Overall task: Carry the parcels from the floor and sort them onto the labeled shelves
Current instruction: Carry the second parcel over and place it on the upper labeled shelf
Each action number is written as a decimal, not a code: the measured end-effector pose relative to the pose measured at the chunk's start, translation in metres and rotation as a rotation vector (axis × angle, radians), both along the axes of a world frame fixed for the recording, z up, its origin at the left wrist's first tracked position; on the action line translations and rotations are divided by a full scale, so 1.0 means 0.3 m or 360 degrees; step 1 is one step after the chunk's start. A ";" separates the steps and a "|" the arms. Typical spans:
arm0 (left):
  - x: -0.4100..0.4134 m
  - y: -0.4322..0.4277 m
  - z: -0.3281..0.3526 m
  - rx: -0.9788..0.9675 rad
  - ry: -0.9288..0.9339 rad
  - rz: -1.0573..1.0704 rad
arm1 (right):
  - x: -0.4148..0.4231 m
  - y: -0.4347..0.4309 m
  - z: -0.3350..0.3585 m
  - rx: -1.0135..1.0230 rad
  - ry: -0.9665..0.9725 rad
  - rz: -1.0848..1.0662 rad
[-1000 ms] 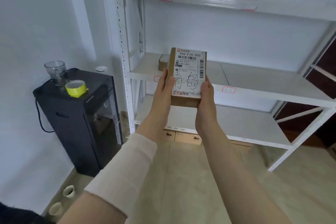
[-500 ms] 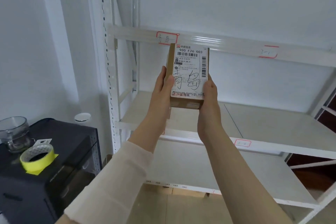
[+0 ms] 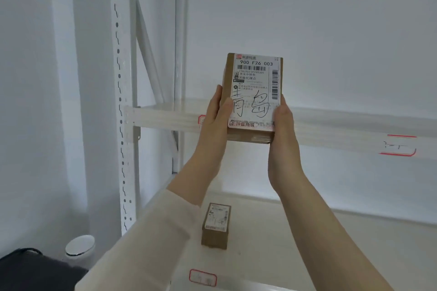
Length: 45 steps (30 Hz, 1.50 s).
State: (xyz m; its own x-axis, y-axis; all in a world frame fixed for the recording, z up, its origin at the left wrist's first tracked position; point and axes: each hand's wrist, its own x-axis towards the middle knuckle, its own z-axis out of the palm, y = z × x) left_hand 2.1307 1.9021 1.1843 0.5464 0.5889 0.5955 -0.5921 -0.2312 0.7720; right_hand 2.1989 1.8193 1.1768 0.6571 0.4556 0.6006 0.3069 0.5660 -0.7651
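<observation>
- Both hands are up, clasping a small brown cardboard parcel [image 3: 253,99] between them.
- Left hand [image 3: 216,120] grips its left edge, thumb laid across the white shipping label.
- Right hand [image 3: 282,125] clamps the lower right corner.
- The parcel is upright in the air, label facing the camera, in front of the upper shelf [image 3: 165,114]; its top rises above the front beam.
- A red-bordered tag [image 3: 398,145] sits on that beam, off to the right.
- Down below, a second parcel [image 3: 216,225] lies flat on the lower shelf [image 3: 307,243], near its left end.
</observation>
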 end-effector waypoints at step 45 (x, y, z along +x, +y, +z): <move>0.241 0.648 0.219 0.0875 0.1230 0.0106 | 0.457 0.330 0.238 -0.1129 -0.0627 -0.0368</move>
State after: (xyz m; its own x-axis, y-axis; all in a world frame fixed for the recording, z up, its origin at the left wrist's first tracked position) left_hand 2.2029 2.0964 1.2500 0.8806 0.3778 0.2860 0.0645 -0.6935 0.7176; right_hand 2.3360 1.9184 1.2483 0.5826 0.6912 0.4275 0.6748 -0.1181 -0.7285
